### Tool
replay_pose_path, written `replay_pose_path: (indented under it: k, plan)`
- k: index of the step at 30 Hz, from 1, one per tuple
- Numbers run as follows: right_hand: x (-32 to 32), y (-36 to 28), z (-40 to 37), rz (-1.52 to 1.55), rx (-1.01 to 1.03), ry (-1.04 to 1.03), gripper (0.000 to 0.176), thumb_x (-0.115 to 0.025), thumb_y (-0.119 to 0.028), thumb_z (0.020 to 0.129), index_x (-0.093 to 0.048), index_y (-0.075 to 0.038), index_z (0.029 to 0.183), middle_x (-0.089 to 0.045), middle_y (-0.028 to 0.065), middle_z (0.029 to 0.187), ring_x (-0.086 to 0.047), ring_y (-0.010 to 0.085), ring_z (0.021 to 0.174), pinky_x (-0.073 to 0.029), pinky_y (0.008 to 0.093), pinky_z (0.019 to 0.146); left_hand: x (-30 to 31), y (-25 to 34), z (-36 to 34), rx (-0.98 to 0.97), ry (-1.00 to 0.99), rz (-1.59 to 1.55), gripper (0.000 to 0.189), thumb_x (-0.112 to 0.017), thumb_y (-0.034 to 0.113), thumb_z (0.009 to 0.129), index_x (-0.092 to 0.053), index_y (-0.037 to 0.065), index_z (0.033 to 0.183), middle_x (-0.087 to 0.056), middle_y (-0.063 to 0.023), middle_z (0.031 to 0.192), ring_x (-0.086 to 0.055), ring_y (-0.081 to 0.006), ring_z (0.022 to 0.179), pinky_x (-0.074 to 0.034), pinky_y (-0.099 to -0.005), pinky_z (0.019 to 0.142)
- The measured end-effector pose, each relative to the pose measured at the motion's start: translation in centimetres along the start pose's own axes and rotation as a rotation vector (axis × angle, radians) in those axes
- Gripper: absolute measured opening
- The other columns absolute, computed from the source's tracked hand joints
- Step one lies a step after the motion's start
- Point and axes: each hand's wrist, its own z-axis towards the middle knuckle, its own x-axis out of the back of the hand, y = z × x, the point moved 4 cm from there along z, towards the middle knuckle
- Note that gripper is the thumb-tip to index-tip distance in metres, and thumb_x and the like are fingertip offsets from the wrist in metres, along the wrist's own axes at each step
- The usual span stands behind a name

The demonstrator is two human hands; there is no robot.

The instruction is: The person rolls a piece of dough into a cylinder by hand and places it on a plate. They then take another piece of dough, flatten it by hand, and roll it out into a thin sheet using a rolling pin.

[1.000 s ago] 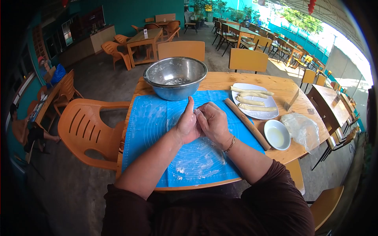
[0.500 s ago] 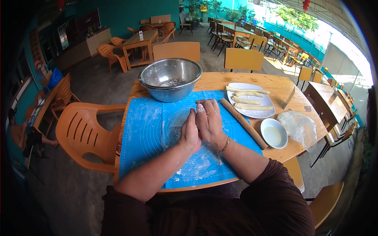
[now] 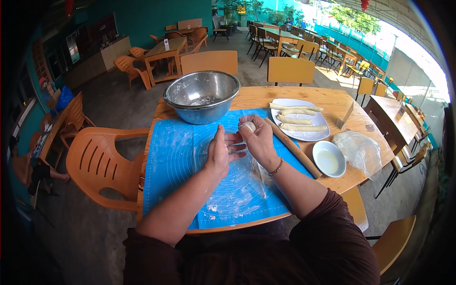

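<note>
My right hand (image 3: 259,139), with a bracelet at the wrist, is curled round a small pale piece of dough (image 3: 250,126) above the blue mat (image 3: 173,180). Beside it on the left, my left hand (image 3: 222,151) is open, its fingers apart and pointing toward the right hand. Flour is smeared over the mat under both hands. A wooden rolling pin (image 3: 294,149) lies slantwise just right of my right hand. Beyond it, a white plate (image 3: 309,136) holds several rolled dough strips (image 3: 302,120).
A steel bowl (image 3: 204,110) stands at the mat's far edge. To the right are a small white bowl (image 3: 329,159) with liquid and a crumpled plastic bag (image 3: 359,151). An orange chair (image 3: 102,166) is at the left; a person (image 3: 26,164) sits at far left.
My hands were pressed together and have parted. The left has opened and moved slightly left; the dough now shows in my right hand.
</note>
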Motion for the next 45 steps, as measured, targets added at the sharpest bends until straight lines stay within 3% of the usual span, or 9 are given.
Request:
replay_pose_path:
  k: [3, 7, 11, 21, 25, 28, 34, 37, 45]
  plan:
    - [-1.7, 2.0, -1.4, 0.057, 0.005, -0.161, 0.027, -0.059, -0.009, 0.083, -0.061, 0.001, 0.108, -0.067, 0.0147, 0.092, -0.066, 0.0235, 0.08, -0.053, 0.0337, 0.072, 1.2, -0.9, 1.2, 0.211, 0.089, -0.296, 0.069, -0.03, 0.062, 0.097, -0.054, 0.0, 0.113, -0.059, -0.0159, 0.112, -0.059, -0.0258, 0.103, -0.05, -0.0426, 0.087]
    - [-4.1, -2.7, -4.6, -0.802, 0.733, -0.052, 0.025, -0.048, -0.015, 0.096, -0.058, 0.0, 0.114, -0.065, 0.0147, 0.105, -0.059, 0.0343, 0.107, -0.04, 0.0473, 0.102, 0.6, -1.4, 1.2, 0.08, -0.143, -0.529, 0.069, -0.035, 0.064, 0.095, -0.047, 0.004, 0.127, -0.053, -0.0164, 0.128, -0.049, -0.0306, 0.123, -0.039, -0.0459, 0.105]
    - [-1.9, -2.2, -1.7, -0.618, 0.243, -0.23, 0.032, -0.043, -0.021, 0.097, -0.062, 0.0, 0.113, -0.062, 0.0212, 0.113, -0.053, 0.04, 0.113, -0.038, 0.046, 0.1, -1.2, 0.4, -0.6, -0.034, -0.071, -0.192, 0.053, -0.039, 0.051, 0.101, -0.047, 0.006, 0.127, -0.055, -0.0123, 0.127, -0.053, -0.0241, 0.119, -0.042, -0.0419, 0.101]
    - [-4.1, -2.3, -4.3, -0.451, 0.487, -0.225, 0.042, -0.039, -0.018, 0.1, -0.047, 0.005, 0.134, -0.048, 0.0278, 0.134, -0.044, 0.0437, 0.126, -0.031, 0.0449, 0.111, 1.6, -1.1, 2.0, -0.063, 0.013, -0.283, 0.043, -0.037, 0.045, 0.103, -0.054, 0.006, 0.112, -0.059, -0.0106, 0.11, -0.058, -0.0229, 0.101, -0.05, -0.0382, 0.089]
    - [-2.1, 1.0, -0.9, 0.193, -0.187, -0.258, 0.051, -0.036, -0.035, 0.103, -0.046, 0.003, 0.136, -0.053, 0.02, 0.132, -0.054, 0.0288, 0.119, -0.042, 0.0374, 0.102, -0.4, -0.2, 0.3, 0.12, 0.013, -0.243, 0.049, -0.032, 0.049, 0.103, -0.057, 0.006, 0.104, -0.062, -0.0097, 0.101, -0.06, -0.0221, 0.095, -0.05, -0.0364, 0.081]
    - [-1.4, 1.1, -0.7, 0.38, -0.445, -0.247, 0.059, -0.034, -0.046, 0.102, -0.044, 0.001, 0.138, -0.056, 0.0151, 0.128, -0.056, 0.0228, 0.114, -0.045, 0.0341, 0.097, 0.8, -0.4, 1.3, -0.081, 0.071, -0.142, 0.057, -0.026, 0.054, 0.102, -0.057, 0.006, 0.103, -0.061, -0.0091, 0.097, -0.06, -0.0197, 0.091, -0.049, -0.0354, 0.081]
    - [-3.1, 2.5, -2.3, 0.173, -0.055, -0.226, 0.043, -0.047, -0.035, 0.101, -0.052, 0.0, 0.125, -0.06, 0.0098, 0.118, -0.056, 0.013, 0.102, -0.048, 0.0287, 0.086, -1.5, -1.1, -1.3, -0.534, 0.252, 0.61, 0.07, -0.02, 0.054, 0.103, -0.036, -0.006, 0.136, -0.035, -0.0218, 0.14, -0.035, -0.0306, 0.131, -0.027, -0.0389, 0.11]
    - [-2.9, 1.6, -1.7, 0.071, -0.026, -0.163, 0.038, -0.053, -0.029, 0.097, -0.062, 0.005, 0.11, -0.067, 0.0106, 0.087, -0.06, 0.0134, 0.079, -0.05, 0.0302, 0.072, -0.7, -0.6, 0.3, -0.589, 0.305, 0.621, 0.065, -0.021, 0.053, 0.102, -0.043, -0.004, 0.124, -0.039, -0.0265, 0.13, -0.034, -0.0348, 0.124, -0.023, -0.042, 0.109]
    - [-3.1, -1.6, -3.4, -0.263, 0.071, -0.11, 0.032, -0.053, -0.026, 0.098, -0.06, 0.002, 0.084, -0.06, 0.0183, 0.07, -0.058, 0.0252, 0.061, -0.046, 0.0384, 0.058, -1.4, -0.3, -1.2, -0.173, 0.119, -0.16, 0.067, -0.027, 0.061, 0.1, -0.046, 0.0, 0.122, -0.051, -0.0082, 0.117, -0.049, -0.0158, 0.107, -0.039, -0.0289, 0.098]
